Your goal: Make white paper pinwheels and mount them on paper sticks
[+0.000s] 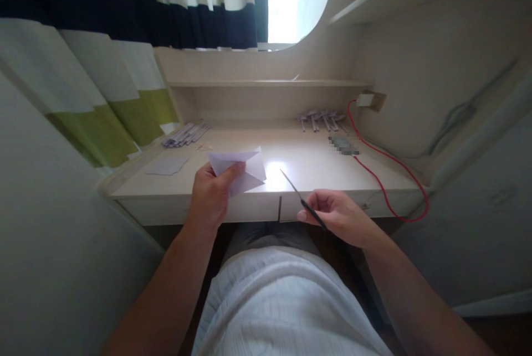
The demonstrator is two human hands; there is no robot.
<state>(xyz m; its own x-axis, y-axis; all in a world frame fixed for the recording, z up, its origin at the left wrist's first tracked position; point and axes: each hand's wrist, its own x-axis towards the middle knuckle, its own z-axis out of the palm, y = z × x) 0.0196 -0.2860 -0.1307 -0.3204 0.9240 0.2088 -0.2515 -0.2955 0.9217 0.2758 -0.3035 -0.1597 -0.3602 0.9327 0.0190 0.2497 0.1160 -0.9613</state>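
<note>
Left hand pinches creased paper, apparently unfinished; right hand grips scissors beside it; shaped pieces sit beyond it!

Lilac paper; black-handled tool; red cable; navy-white-olive banded curtain.

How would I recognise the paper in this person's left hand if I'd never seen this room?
Start at the pale desk by the striped curtain, then find the left hand at its front edge. Pinched under its thumb is the folded paper. Unlike the flat sheet lying farther left, it is held up and shows slanting creases.
</note>
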